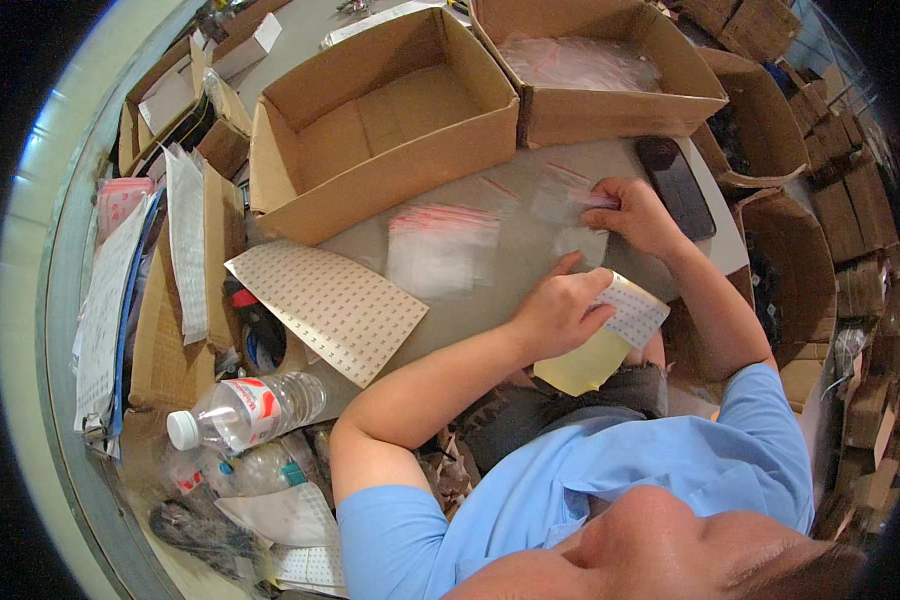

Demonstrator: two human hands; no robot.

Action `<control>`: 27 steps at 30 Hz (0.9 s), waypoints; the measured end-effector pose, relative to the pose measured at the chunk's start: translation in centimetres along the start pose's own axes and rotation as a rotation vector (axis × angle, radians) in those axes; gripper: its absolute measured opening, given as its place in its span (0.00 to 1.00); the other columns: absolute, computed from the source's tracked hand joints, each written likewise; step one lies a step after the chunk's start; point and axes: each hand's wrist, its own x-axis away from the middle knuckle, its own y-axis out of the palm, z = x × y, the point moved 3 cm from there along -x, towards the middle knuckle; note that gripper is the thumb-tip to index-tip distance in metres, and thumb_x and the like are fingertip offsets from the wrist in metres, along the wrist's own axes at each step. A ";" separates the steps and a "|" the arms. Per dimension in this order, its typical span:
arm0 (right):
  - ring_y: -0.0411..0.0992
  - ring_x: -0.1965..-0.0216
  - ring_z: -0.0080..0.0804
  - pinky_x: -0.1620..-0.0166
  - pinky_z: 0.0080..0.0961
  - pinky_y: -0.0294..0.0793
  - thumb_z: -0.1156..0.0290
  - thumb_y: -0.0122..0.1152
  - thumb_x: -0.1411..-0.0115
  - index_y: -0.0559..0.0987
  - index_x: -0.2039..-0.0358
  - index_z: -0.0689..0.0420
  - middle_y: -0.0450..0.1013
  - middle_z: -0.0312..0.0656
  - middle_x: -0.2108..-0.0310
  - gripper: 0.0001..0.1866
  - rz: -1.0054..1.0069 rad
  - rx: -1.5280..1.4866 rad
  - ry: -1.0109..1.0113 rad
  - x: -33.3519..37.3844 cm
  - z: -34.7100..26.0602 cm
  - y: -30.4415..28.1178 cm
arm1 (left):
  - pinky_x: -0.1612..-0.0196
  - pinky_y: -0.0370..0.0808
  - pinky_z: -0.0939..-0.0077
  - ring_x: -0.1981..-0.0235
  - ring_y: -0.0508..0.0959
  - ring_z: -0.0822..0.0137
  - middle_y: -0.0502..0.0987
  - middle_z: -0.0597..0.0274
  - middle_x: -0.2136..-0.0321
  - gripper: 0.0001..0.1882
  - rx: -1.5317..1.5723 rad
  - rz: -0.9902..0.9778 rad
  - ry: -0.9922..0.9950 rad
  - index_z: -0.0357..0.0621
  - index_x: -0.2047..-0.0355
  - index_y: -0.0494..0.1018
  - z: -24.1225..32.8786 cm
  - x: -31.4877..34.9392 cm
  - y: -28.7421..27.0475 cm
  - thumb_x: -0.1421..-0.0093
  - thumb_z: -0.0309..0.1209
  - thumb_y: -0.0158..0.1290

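Observation:
My left hand (567, 308) grips a sticker sheet (638, 312), white with small dark marks, its pale yellow backing hanging over my lap. One finger of that hand reaches to a clear zip bag (580, 240) on the table. My right hand (642, 216) is closed in a pinch on the top edge of a small clear zip bag (560, 200), just beyond my left fingers. Left of them lies a fanned stack of zip bags (443, 250) with red-edged tops. Another sticker sheet (325, 305), tan with rows of dark marks, lies farther left.
Two open cardboard boxes stand at the back: one bare inside (370, 170), one holding clear bags (610, 122). A dark phone (676, 188) lies at the table's right edge. A plastic bottle (250, 410) lies at the left. More cartons (785, 250) crowd the right side.

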 end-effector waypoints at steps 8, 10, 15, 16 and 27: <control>0.66 0.79 0.30 0.71 0.32 0.68 0.65 0.66 0.45 0.77 0.69 0.66 0.72 0.48 0.80 0.15 0.088 0.501 -0.058 -0.4 -0.4 1.7 | 0.43 0.63 0.47 0.70 0.78 0.43 0.76 0.46 0.75 0.12 0.017 0.004 -0.016 0.40 0.66 0.66 -0.3 0.0 0.0 0.45 0.30 0.57; 0.68 0.78 0.32 0.70 0.32 0.69 0.65 0.66 0.44 0.77 0.68 0.66 0.72 0.49 0.79 0.15 0.147 0.391 -0.160 -0.3 0.0 1.6 | 0.43 0.63 0.46 0.70 0.77 0.43 0.76 0.46 0.76 0.12 0.013 0.012 -0.030 0.40 0.67 0.66 -0.4 -0.1 0.0 0.45 0.30 0.57; 0.72 0.74 0.37 0.67 0.30 0.71 0.68 0.63 0.43 0.76 0.64 0.66 0.74 0.52 0.73 0.14 0.181 0.101 -0.104 0.2 0.3 0.1 | 0.42 0.63 0.47 0.70 0.77 0.43 0.75 0.46 0.76 0.12 -0.011 0.005 -0.049 0.40 0.67 0.67 -0.2 -0.3 -0.2 0.45 0.30 0.57; 0.72 0.72 0.40 0.65 0.31 0.71 0.68 0.62 0.42 0.76 0.65 0.66 0.73 0.52 0.72 0.13 0.155 0.178 -0.077 0.2 -0.1 0.1 | 0.42 0.62 0.46 0.70 0.77 0.43 0.75 0.46 0.76 0.12 0.000 0.009 -0.047 0.40 0.67 0.67 -0.2 -0.2 -0.1 0.45 0.30 0.57; 0.65 0.53 0.47 0.51 0.39 0.64 0.65 0.64 0.46 0.76 0.71 0.62 0.67 0.47 0.58 0.12 0.279 0.604 -0.414 -0.1 0.2 1.5 | 0.39 0.57 0.47 0.73 0.77 0.44 0.75 0.48 0.78 0.11 -0.029 0.079 0.024 0.41 0.69 0.67 0.3 -0.1 -0.2 0.45 0.31 0.57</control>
